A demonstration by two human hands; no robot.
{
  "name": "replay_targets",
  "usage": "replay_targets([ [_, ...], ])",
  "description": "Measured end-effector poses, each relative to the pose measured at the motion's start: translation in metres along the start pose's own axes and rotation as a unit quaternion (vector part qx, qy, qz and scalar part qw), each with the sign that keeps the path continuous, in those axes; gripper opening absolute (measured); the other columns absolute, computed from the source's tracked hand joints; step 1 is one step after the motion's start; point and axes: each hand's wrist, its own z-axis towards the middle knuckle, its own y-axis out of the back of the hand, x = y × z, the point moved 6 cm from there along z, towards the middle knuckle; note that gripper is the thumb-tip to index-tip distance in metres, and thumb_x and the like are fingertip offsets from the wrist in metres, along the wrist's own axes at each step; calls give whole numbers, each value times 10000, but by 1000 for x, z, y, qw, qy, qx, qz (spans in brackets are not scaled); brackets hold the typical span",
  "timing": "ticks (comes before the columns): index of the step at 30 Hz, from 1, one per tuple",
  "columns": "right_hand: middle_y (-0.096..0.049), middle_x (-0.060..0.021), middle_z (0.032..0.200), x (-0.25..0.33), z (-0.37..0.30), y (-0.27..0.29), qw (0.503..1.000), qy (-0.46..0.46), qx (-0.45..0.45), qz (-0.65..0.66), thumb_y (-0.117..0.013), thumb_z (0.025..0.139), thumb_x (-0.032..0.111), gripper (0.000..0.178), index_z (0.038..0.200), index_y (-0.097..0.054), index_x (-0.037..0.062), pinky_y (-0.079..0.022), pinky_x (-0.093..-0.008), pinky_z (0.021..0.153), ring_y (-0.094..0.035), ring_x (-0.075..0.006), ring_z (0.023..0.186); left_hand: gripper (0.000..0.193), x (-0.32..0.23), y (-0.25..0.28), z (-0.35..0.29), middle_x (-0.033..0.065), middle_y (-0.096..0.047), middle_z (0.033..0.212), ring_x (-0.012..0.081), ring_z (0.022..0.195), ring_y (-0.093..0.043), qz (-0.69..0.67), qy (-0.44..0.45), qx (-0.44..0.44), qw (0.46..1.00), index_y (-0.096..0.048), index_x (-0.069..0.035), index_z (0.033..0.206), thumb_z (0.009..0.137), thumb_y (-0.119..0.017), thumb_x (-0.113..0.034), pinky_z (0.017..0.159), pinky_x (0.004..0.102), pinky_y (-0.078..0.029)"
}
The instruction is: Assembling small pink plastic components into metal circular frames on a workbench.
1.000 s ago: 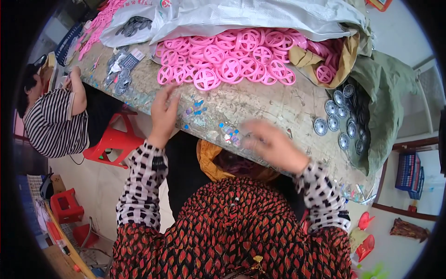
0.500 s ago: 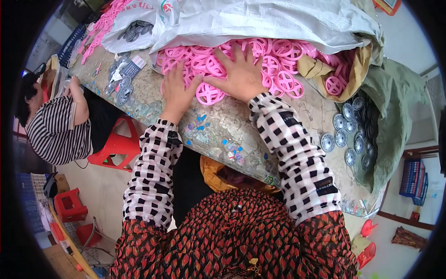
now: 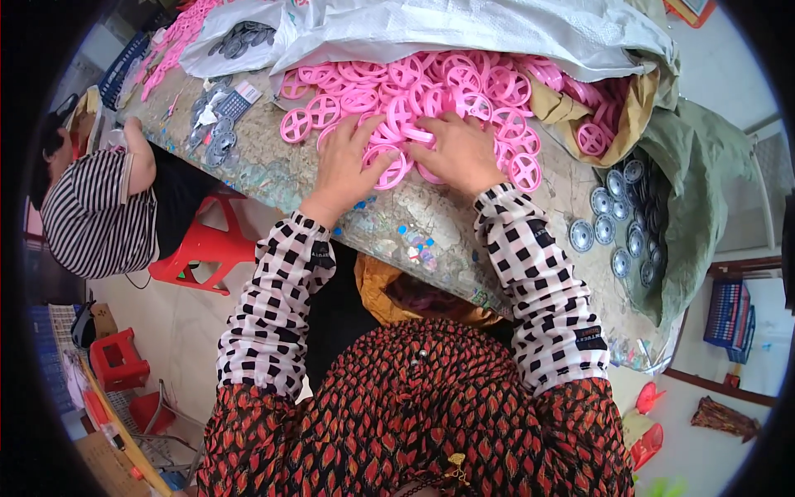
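A heap of pink plastic wheel-shaped rings with crossed spokes (image 3: 401,108) spills over the worktable from under a white woven sack (image 3: 464,33). My left hand (image 3: 341,172) rests at the heap's near left edge, fingers bent over the rings and thumb apart. One ring (image 3: 386,168) lies beside that thumb. To the right, my right hand (image 3: 460,154) lies on the near side of the heap, its fingers apart and curved over the rings. Some fingertips are hidden among the pink pieces. I see no ring gripped in either hand.
Grey wheel discs (image 3: 604,229) lie at the right by a green sack (image 3: 696,199). A brown paper-lined sack (image 3: 556,126) holds more pink pieces. A calculator (image 3: 235,103) lies left. A co-worker in stripes (image 3: 99,211) sits by a red stool (image 3: 207,248). The table's near edge (image 3: 447,286) runs before me.
Both hands have moved toward me, and their fingers have bent more. Pink rings have slid nearer and spread out, some to the left. The co-worker's arm has shifted slightly.
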Motion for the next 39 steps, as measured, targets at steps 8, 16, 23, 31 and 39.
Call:
replay_targets([
  [8,-587,-202,1282,-2,-41,18,999,-4,-15,33,-551,827,665,807,1412,-478,114,-301,-620,1039,-508,-418,1216,706,-21,14,-38,264,-296,1475,461,1376,-271,1,-56,-41,998,-446,-128,1426,860,-647,-500,1122,584,-205],
  [16,-575,-133,1216,22,-89,-1,989,63,-106,-78,-603,843,569,693,1395,-487,168,-297,-629,1025,-504,-357,1159,894,-63,2,-62,216,-170,1561,461,1435,-152,11,-72,12,997,-349,-193,1496,789,-629,-662,1131,626,-145],
  [23,-551,-115,1198,9,-126,-6,986,65,-141,-57,-681,818,404,644,1385,-495,161,-297,-600,1021,-497,-330,1109,739,-67,-8,-63,187,-329,1504,448,1424,-211,45,-80,79,993,-450,-191,1442,834,-626,-572,1150,583,-168],
  [31,-606,-89,963,-4,-147,10,973,124,-192,10,-637,751,26,534,1276,-579,100,-401,-444,1000,-557,-293,953,426,-80,17,-73,149,-512,1308,401,1270,-417,9,-113,-69,991,-635,-99,1206,817,-728,-245,1044,500,-353],
  [39,-624,-75,993,21,-210,21,951,261,-164,-34,-618,775,109,347,1120,-632,79,-465,-465,991,-588,-281,948,305,-116,-30,-132,98,-651,1087,171,840,-662,-683,389,101,610,-537,-4,1241,955,-592,-95,739,287,-547],
])
